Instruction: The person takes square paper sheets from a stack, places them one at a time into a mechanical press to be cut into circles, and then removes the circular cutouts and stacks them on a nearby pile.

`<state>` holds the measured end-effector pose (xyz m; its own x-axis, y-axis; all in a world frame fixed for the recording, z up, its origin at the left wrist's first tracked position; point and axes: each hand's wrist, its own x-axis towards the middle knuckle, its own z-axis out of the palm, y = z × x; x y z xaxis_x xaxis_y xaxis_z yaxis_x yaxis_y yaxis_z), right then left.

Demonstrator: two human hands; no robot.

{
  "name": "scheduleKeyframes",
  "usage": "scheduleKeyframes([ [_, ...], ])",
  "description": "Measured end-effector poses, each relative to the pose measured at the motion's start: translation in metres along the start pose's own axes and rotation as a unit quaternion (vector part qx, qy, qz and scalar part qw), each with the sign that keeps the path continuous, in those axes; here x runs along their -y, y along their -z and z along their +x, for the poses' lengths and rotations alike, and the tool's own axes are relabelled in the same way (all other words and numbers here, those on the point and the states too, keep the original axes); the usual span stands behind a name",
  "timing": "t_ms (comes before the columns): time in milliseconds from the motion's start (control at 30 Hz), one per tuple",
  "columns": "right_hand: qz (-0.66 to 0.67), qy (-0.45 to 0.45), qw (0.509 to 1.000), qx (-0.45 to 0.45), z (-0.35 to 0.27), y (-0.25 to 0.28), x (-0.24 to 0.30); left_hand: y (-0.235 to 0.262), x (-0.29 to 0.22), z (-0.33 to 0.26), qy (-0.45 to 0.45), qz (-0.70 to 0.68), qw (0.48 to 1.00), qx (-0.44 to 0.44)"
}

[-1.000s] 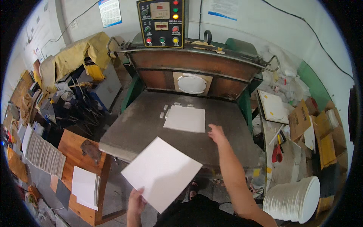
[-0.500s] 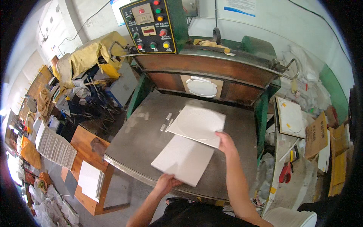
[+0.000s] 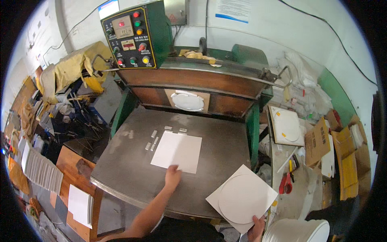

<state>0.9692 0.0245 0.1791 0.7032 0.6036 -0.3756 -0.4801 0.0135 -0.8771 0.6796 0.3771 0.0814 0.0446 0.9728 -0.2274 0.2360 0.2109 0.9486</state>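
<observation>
A plain square white board [image 3: 179, 151] lies on the grey metal bed [image 3: 133, 161] of a press, its far edge by small metal blocks [image 3: 168, 128]. More small blocks [image 3: 154, 133] sit at its left. My left hand [image 3: 173, 176] is at the board's near edge, fingers curled and closed; the fingertips are partly hidden. Off to the right, past the bed's front corner, my right hand [image 3: 256, 230] grips a second square board [image 3: 242, 197] by its near corner. That board is tilted, with a large circle cut or pressed into it.
Upright behind the bed, the press head carries an oval white die [image 3: 188, 101]. A control box [image 3: 131, 36] stands back left. White boards [image 3: 80, 205] are stacked on a wooden stool [image 3: 74, 159]. To the right are red-handled scissors [image 3: 286, 183], cartons [image 3: 317, 141] and a round white stack [image 3: 298, 232].
The circle-marked board has gone from over the bed to the lower right with my right hand. The plain board has been set down against the blocks. The view has shifted right.
</observation>
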Motion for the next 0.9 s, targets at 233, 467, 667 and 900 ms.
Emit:
scheduleKeyframes([
  [233, -0.066, 0.087, 0.993, -0.054, -0.078, -0.061, 0.004, -0.087, -0.018, 0.069, -0.201, 0.518, 0.831, 0.001],
  [467, -0.079, 0.034, 0.986, -0.140, -0.157, -0.058, -0.002, -0.074, -0.038, 0.050, -0.206, 0.474, 0.856, 0.032],
  [667, 0.096, 0.005, 0.979, -0.179, -0.191, -0.043, -0.040, -0.018, -0.077, -0.070, -0.058, -0.067, 0.901, 0.425],
  [900, 0.123, -0.022, 0.978, -0.169, -0.218, -0.014, -0.060, -0.003, -0.117, -0.187, 0.062, -0.044, 0.782, 0.619],
])
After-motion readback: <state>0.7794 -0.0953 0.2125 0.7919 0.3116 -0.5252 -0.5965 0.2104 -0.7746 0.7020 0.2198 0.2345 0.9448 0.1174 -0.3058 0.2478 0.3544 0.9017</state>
